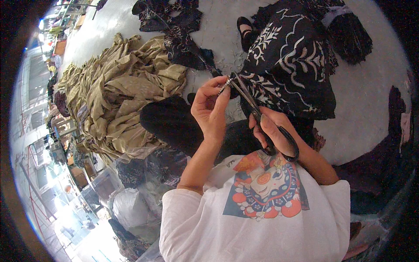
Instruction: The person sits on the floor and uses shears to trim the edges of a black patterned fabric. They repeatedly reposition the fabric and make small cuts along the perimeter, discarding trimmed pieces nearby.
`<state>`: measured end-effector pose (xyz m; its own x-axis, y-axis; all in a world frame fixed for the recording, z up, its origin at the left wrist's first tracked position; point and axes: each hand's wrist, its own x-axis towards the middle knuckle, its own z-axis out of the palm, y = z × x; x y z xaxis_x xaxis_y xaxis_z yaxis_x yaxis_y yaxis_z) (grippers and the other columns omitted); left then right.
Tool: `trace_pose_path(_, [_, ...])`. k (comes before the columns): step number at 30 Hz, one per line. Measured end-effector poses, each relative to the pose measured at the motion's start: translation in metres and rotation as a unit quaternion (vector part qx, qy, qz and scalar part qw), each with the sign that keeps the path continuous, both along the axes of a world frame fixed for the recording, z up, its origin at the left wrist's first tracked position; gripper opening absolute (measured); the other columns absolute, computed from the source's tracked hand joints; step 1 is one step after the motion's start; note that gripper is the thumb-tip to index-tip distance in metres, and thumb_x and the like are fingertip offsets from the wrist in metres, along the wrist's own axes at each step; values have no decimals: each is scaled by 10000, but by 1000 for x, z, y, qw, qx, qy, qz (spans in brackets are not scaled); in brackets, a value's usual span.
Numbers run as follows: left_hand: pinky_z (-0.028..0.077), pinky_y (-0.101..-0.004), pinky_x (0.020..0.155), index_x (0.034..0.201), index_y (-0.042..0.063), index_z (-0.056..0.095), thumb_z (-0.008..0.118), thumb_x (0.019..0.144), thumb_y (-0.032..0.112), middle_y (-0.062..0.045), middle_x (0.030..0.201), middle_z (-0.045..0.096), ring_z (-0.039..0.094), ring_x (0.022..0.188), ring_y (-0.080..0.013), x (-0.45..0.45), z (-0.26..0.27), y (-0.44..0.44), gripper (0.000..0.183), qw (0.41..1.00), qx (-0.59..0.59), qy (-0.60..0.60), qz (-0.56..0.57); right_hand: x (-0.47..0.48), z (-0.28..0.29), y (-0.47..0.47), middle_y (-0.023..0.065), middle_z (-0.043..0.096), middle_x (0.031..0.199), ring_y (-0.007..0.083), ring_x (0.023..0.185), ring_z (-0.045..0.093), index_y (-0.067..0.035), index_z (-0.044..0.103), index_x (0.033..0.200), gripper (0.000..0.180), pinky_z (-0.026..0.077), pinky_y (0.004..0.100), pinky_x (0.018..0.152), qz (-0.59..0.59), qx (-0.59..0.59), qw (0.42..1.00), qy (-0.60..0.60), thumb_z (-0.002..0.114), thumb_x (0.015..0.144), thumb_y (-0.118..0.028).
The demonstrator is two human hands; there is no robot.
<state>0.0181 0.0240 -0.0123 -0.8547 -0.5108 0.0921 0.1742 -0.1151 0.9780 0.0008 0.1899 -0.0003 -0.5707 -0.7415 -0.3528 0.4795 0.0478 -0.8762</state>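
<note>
My left hand (210, 109) pinches a narrow strip of dark, white-patterned fabric (225, 85) between thumb and fingers. From that grip, a black patterned fabric strip (205, 62) appears to run up and left to a dark cloth piece on the floor. My right hand (276, 126) grips black-handled scissors (249, 96), fingers through the loops. The scissor blades point up and left, with their tips at the pinched strip; whether they touch it cannot be told. Beside the scissors, black fabric with white embroidery (291, 59) hangs over my right leg side.
A large heap of olive-tan fabric (121, 88) lies on the grey floor (353, 134) to the left. Dark lace-like cloth (173, 16) is spread ahead. A dark bundle (350, 39) sits at the upper right. Plastic-wrapped goods (131, 206) stand at lower left, with dark cloth (363, 173) at right.
</note>
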Motion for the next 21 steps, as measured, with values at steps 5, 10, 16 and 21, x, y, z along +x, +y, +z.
trace_pose_path(5, [467,-238,746,808,3,514,583,795,-60,-138,1057,586,562,876,-124,12,-8,11,94,997,-39,-57,-15,-6,-8,-3,19,468,669,81,527,447,-16,485,927,594,368,199,478,-5,-21,1000,7,356,876,-594])
trace_pose_path(10, [463,-224,683,796,6,520,610,791,-14,-134,1034,600,567,789,-100,14,-1,24,92,996,24,-65,-56,-16,-11,-8,11,468,655,100,514,459,-33,495,908,549,367,227,450,-36,-42,997,60,356,891,-564])
trace_pose_path(16, [467,-221,649,813,0,510,592,799,-31,-135,1037,592,572,759,-102,14,-7,23,89,997,-8,-43,-60,-18,-10,-7,-7,443,573,98,460,438,-48,502,886,528,348,231,409,-48,-82,995,1,342,903,-552])
trace_pose_path(21, [470,-235,697,833,-11,507,569,799,-74,-154,1061,584,579,836,-132,14,-11,17,95,993,-65,-47,-85,-20,-10,-6,-11,433,552,69,399,395,-61,491,855,505,316,202,370,-63,-36,996,-51,331,910,-537])
